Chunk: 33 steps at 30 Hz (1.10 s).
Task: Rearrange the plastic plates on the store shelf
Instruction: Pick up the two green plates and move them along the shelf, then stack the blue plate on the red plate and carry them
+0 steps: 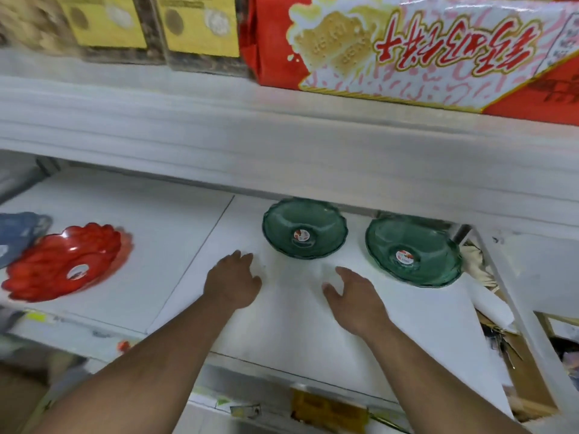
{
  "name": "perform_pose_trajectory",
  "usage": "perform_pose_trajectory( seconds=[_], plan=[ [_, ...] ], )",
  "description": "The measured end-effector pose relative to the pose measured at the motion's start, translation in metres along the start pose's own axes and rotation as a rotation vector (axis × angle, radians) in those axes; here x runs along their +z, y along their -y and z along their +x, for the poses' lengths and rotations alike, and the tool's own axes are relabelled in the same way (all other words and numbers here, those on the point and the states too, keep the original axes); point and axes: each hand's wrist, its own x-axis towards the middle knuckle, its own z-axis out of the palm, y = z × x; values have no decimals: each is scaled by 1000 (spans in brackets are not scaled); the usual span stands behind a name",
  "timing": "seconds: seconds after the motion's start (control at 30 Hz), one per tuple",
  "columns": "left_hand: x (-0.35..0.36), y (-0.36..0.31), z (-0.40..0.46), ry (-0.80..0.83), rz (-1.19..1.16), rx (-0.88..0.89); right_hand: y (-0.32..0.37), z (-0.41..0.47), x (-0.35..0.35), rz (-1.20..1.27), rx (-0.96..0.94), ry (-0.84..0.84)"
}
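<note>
Two green plastic plates stand on the white shelf (282, 324): one (304, 230) at the back middle, the other (413, 250) to its right. A red scalloped plate (62, 261) lies at the left, partly over a blue plate (15, 233) at the frame's left edge. My left hand (233, 281) hovers open just in front and left of the middle green plate. My right hand (354, 297) is open between the two green plates, a little nearer to me. Neither hand touches a plate.
The upper shelf's thick white edge (282, 145) overhangs the plates closely. Above it stand a red biscuit box (407, 48) and yellow-labelled packs (197, 26). Cardboard and paper clutter (501, 339) fills the gap at the right of the shelf.
</note>
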Motion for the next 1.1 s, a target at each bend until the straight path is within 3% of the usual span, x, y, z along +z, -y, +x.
perform_pose_trajectory(
  seconds=[0.17,0.3,0.5,0.77,1.1],
  plan=[
    [-19,56,-34,7,156,-56,58,-4,35,-433,-250,150],
    [-37,114,-67,-24,132,-141,114,-14,72,-596,-373,209],
    [-64,212,-123,-78,52,-285,207,-46,134,-597,-477,298],
    [-84,326,-178,-115,-71,-451,306,-72,202,-644,-615,279],
    [-107,402,-155,-176,-97,-538,366,-37,248,-650,-690,231]
  ],
)
